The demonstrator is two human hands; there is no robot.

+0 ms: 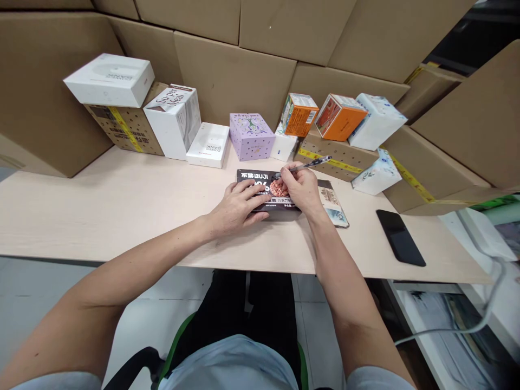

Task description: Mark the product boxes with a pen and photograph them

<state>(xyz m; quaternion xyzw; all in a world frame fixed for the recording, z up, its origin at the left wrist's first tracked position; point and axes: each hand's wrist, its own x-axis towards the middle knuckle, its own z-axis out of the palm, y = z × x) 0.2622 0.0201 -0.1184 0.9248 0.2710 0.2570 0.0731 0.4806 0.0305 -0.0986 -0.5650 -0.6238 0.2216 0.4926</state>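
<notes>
On the desk, largest to smallest:
Cardboard wall [231, 76]: big brown cartons stood behind everything, cut off at the top and both sides of the view.
Desk [101, 206]: pale wood top; its right end ran out of view.
Row of boxes: white box [109, 79] on a taped carton, white meal box [174, 119], flat white box [208, 144], purple box [251, 135], two orange boxes [299, 114] and [340, 116], white tissue packs [376, 173]; most print was too small to read.
Dark snack box [260, 181]: lay flat near the desk's front edge, between both hands; much of its face was hidden under them.
Phone [400, 237]: black, face down or screen off, I could not tell which; well apart to the right.
Left hand [239, 206]: fingers spread, pressed flat on the snack box.
Right hand [300, 187]: fingers pinched together around a pen [309, 164]; its tip touched the box top, though the contact point was hard to make out.
</notes>
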